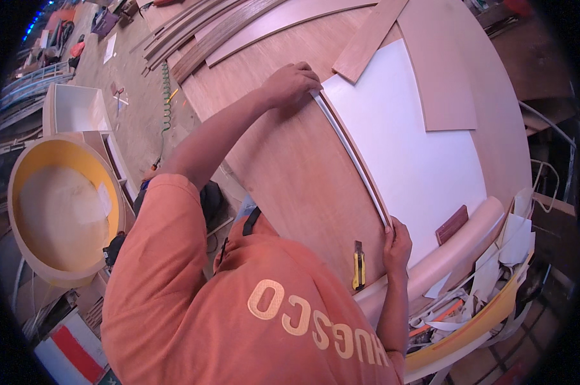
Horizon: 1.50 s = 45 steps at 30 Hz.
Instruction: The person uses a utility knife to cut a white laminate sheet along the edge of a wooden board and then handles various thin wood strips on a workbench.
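Observation:
A long narrow strip (353, 156), brown with a pale edge, slants across the work table between my hands. My left hand (293, 84) is closed over its far end, knuckles up. At the near end, my right hand (398, 244) is closed on the strip, thumb against it. A white sheet (409, 154) lies right beside the strip, and bare plywood (290, 167) shows on the other side. A yellow utility knife (358, 266) rests on the table just left of my right hand.
A roll of pinkish sheet (463, 234) and a dark red block (452, 224) lie at the right. Flat boards (441, 83) and stacked wooden strips (219, 42) cover the far side. Offcuts (489, 256) fill the right edge. A yellow-lined round form (65, 205) stands at left.

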Each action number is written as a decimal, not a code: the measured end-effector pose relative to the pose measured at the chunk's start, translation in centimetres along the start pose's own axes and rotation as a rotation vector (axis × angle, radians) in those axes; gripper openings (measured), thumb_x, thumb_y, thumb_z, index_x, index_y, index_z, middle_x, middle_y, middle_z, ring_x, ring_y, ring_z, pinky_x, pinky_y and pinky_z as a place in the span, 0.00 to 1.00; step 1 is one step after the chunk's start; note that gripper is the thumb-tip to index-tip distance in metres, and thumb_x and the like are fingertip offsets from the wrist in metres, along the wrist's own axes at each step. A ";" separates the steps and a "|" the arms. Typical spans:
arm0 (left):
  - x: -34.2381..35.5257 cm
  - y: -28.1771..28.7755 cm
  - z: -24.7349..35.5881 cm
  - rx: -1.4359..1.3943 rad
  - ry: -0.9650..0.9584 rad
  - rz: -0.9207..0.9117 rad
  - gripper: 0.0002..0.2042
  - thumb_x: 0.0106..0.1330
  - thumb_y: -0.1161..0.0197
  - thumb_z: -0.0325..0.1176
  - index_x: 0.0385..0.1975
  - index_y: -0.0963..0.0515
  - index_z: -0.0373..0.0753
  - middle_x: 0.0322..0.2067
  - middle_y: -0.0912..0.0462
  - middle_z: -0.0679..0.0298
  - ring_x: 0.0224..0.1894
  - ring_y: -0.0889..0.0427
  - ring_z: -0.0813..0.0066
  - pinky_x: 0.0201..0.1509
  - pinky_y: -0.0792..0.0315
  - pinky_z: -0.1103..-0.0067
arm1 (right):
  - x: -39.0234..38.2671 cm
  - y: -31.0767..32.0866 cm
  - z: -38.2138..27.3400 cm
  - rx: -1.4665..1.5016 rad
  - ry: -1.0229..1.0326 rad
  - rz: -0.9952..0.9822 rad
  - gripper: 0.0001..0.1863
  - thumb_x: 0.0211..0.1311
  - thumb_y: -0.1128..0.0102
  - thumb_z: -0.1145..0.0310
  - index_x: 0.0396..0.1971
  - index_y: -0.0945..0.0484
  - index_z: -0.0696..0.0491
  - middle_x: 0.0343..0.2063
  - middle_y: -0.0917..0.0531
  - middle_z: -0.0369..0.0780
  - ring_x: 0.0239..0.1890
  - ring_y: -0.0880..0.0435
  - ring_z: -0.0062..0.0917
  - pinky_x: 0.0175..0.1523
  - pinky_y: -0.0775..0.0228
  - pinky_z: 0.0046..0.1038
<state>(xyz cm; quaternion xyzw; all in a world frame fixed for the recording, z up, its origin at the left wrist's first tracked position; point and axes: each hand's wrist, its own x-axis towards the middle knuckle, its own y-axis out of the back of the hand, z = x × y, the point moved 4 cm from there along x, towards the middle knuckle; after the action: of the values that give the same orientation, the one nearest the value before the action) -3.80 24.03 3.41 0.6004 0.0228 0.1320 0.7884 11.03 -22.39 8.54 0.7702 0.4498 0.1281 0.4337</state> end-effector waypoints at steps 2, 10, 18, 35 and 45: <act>0.9 0.8 0.4 -0.010 -0.055 -0.009 0.13 0.62 0.34 0.26 0.46 0.12 0.44 0.52 0.12 0.67 0.59 0.22 0.60 0.65 0.26 0.69 | 0.0 -0.1 -0.2 -0.012 -0.005 0.003 0.14 0.75 0.46 0.71 0.55 0.19 0.57 0.43 0.15 0.51 0.47 0.15 0.48 0.53 0.23 0.43; 1.3 0.6 -2.0 -0.123 -0.076 -0.106 0.11 0.62 0.31 0.27 0.43 0.11 0.42 0.49 0.12 0.68 0.58 0.22 0.62 0.64 0.26 0.71 | 1.8 -0.5 -0.8 -0.051 0.051 0.006 0.14 0.73 0.45 0.73 0.54 0.19 0.58 0.45 0.15 0.51 0.47 0.15 0.48 0.53 0.23 0.44; 1.7 0.9 -1.9 -0.173 -0.100 -0.115 0.12 0.62 0.32 0.26 0.45 0.12 0.43 0.50 0.13 0.64 0.58 0.21 0.60 0.65 0.26 0.68 | 1.7 -1.0 -0.6 -0.026 0.020 0.034 0.14 0.74 0.45 0.73 0.54 0.19 0.57 0.45 0.14 0.50 0.49 0.14 0.48 0.55 0.23 0.44; 1.1 1.3 -1.9 -0.162 -0.113 -0.101 0.12 0.63 0.31 0.26 0.45 0.11 0.43 0.50 0.12 0.65 0.60 0.19 0.65 0.65 0.25 0.69 | 2.0 -1.4 -1.0 -0.065 -0.011 0.018 0.14 0.73 0.44 0.72 0.55 0.18 0.55 0.43 0.14 0.50 0.46 0.14 0.47 0.52 0.22 0.43; 0.9 0.9 -2.0 -0.066 -0.144 -0.076 0.09 0.62 0.30 0.29 0.42 0.12 0.43 0.49 0.12 0.66 0.59 0.18 0.65 0.61 0.26 0.67 | 1.8 -2.0 -0.4 -0.103 0.028 0.037 0.15 0.74 0.44 0.71 0.56 0.19 0.54 0.45 0.13 0.49 0.47 0.14 0.45 0.53 0.22 0.43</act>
<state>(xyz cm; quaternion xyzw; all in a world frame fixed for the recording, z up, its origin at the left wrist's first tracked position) -3.44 26.31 3.85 0.5806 -0.0158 0.0590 0.8119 10.65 -20.27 6.90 0.7531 0.4344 0.1697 0.4640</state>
